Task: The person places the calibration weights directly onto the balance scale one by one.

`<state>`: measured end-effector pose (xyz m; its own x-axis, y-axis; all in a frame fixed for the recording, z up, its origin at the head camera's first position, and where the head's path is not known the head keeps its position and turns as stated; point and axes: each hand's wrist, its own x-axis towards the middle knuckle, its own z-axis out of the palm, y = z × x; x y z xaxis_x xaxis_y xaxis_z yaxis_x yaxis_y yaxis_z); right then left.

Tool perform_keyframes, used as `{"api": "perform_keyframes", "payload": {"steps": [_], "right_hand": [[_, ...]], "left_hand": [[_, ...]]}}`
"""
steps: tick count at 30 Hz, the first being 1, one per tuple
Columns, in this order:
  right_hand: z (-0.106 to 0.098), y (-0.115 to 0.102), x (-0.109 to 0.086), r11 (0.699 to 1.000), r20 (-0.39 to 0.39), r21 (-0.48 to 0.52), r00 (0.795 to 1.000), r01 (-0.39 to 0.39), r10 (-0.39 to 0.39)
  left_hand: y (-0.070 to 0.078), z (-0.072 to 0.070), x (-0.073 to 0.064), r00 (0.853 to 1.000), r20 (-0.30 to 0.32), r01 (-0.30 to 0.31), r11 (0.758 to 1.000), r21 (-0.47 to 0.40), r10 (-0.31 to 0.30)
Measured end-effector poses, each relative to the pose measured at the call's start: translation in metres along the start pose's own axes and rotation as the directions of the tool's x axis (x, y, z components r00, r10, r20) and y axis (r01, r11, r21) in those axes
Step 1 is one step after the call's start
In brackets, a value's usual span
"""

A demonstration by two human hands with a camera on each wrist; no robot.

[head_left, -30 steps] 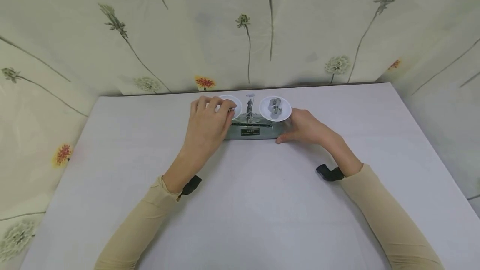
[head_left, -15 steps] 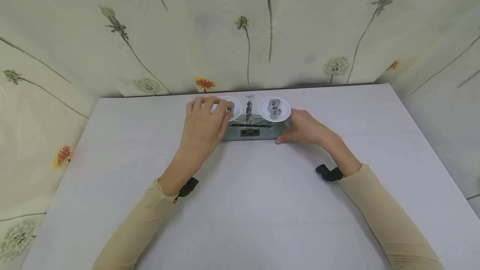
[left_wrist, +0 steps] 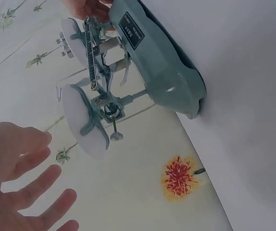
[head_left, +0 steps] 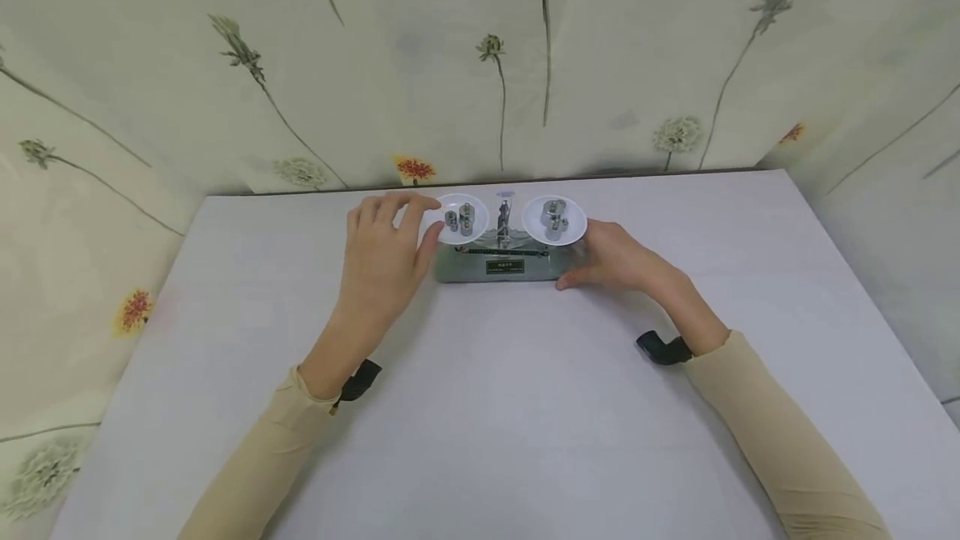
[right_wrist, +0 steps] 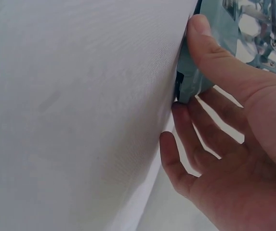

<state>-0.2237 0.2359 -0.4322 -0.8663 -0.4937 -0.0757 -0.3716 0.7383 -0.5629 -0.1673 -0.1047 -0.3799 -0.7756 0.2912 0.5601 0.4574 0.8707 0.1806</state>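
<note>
A green balance scale [head_left: 459, 269] with two white pans stands near the table's far edge. Several metal weights [head_left: 467, 220] rest on its left pan [head_left: 481, 211], and several more weights [head_left: 555, 217] on its right pan [head_left: 532, 228]. My left hand [head_left: 378, 261] hovers at the left pan's outer side, thumb and fingers spread apart, holding nothing. The left wrist view shows this hand [left_wrist: 17, 178] apart from the pan's underside [left_wrist: 80, 118]. My right hand [head_left: 618, 257] grips the right end of the base [right_wrist: 195, 79], thumb along its front, fingers around the end.
A white cloth covers the table [head_left: 495, 407]. Behind the scale hangs a flower-patterned curtain [head_left: 442, 48], close to the table's far edge. Black wrist straps [head_left: 663, 348] sit at both cuffs.
My left hand has let go of a metal weight on the left pan and drawn back to the left, its fingers spreading. The right hand keeps its grip on the base.
</note>
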Motion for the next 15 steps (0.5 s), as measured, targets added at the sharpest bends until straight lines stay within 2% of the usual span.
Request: {"api": "perform_keyframes", "payload": {"steps": [4, 8, 11, 15], "right_hand": [[-0.001, 0.001, -0.002, 1.000, 0.004, 0.018, 1.000, 0.017, -0.017], [0.002, 0.001, -0.003, 1.000, 0.004, 0.021, 1.000, 0.011, -0.011], [0.001, 0.001, -0.004, 1.000, 0.009, -0.009, 1.000, 0.006, -0.006], [-0.003, 0.002, -0.010, 0.996, 0.019, -0.082, 0.999, -0.040, 0.042]], "left_hand": [[-0.005, -0.001, -0.001, 0.996, 0.044, 0.074, 0.997, 0.035, -0.075], [-0.009, -0.002, -0.003, 0.976, 0.131, 0.163, 0.983, 0.078, -0.173], [-0.012, -0.001, -0.005, 0.966, 0.161, 0.192, 0.979, 0.065, -0.200], [-0.016, 0.001, -0.006, 0.963, 0.170, 0.198, 0.977, 0.074, -0.208]]}}
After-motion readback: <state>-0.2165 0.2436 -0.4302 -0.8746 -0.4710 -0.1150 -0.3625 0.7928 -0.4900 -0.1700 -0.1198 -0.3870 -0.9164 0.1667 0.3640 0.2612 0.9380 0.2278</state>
